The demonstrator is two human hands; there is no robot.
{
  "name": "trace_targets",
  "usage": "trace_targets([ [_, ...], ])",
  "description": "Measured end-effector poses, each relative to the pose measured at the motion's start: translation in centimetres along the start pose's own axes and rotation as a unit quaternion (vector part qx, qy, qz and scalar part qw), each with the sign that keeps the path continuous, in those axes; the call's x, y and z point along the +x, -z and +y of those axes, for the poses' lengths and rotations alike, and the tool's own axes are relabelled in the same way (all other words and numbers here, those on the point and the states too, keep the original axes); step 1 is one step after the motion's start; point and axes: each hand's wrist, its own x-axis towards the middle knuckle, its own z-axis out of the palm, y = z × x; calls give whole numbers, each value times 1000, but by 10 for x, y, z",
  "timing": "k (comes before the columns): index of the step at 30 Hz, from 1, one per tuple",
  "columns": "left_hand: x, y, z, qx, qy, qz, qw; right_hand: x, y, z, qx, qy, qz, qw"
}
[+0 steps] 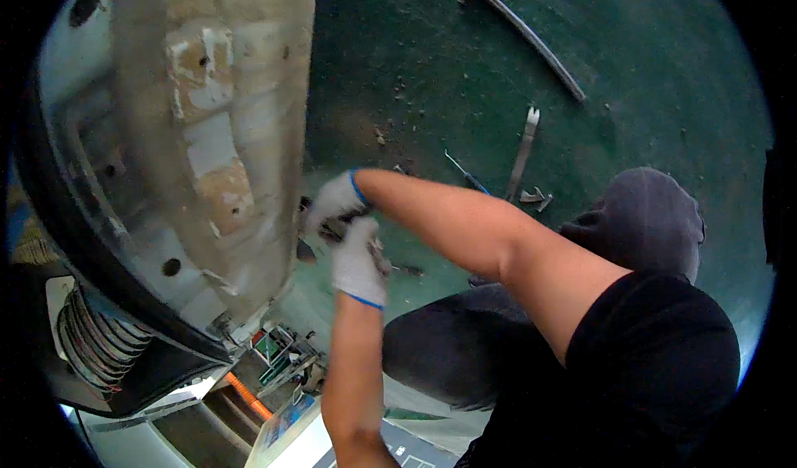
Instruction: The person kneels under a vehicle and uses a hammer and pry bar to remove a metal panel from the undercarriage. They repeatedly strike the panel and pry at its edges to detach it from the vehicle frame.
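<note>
Both of my hands wear pale grey knit gloves with blue cuffs, and they meet close beside the edge of a scraped, beige car body sill (278, 144). My right hand (338, 201) is uppermost, its fingers curled. Just below it my left hand (359, 260) is also closed, reaching up from the lower edge. Between and around the fingers something dark shows, but motion blur and the gloves hide what it is. The sill has patches of bare yellowish filler (222, 194) and round holes.
On the dark green floor lie a hammer (531, 38), a flat pry bar (523, 154), a hooked pick (465, 172) and a small metal piece (535, 196). A black door seal (75, 211), a corrugated boot (104, 343), an orange hose (249, 396) and piled tools (286, 356) are at left.
</note>
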Motion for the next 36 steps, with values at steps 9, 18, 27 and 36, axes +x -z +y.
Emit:
trace_targets([
  [9, 42, 80, -48, 206, -170, -87, 960, 63, -71, 61, -50, 81, 384, 918],
  [18, -3, -20, 33, -94, 146, -21, 985, 10, 19, -17, -207, -126, -12, 970],
  [27, 129, 125, -138, 356, -246, -12, 901, 57, -81, 47, -41, 69, 375, 923],
  [36, 94, 72, -78, 203, -144, 27, 968, 29, -40, 25, -219, -69, 230, 946],
])
